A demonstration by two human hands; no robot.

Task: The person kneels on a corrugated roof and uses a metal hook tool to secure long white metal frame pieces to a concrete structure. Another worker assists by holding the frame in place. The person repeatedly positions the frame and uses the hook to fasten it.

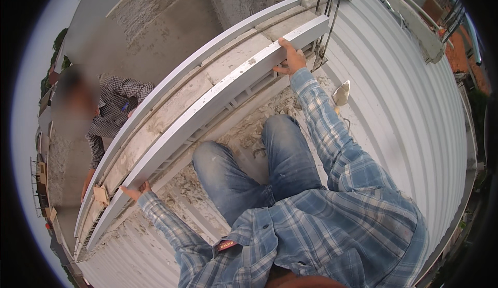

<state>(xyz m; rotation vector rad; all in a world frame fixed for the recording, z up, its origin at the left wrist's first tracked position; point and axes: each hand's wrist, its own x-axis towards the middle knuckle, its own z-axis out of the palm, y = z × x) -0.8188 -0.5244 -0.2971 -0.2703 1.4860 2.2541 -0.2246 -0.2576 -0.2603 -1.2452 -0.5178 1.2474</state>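
Note:
A long pale metal bar (220,92) lies along the near edge of a narrow wall top (228,64) of blocks and mortar. Near its lower-left end, my left hand (136,190) grips it, thumb on top and fingers beneath. Far to the right, my right hand (292,58) clasps the same bar close to its other end. A second metal bar (249,24) runs parallel along the wall's far edge. Between the two bars, at the left end, sits a small wood piece (100,195).
Across the wall, a co-worker in a checkered shirt (111,101) has a hand (85,186) at the far bar. Steel rods (332,13) rise by the right end. A trowel (341,94) lies on the corrugated roof sheets (410,111). Mortar crumbs (249,132) lie near my knees.

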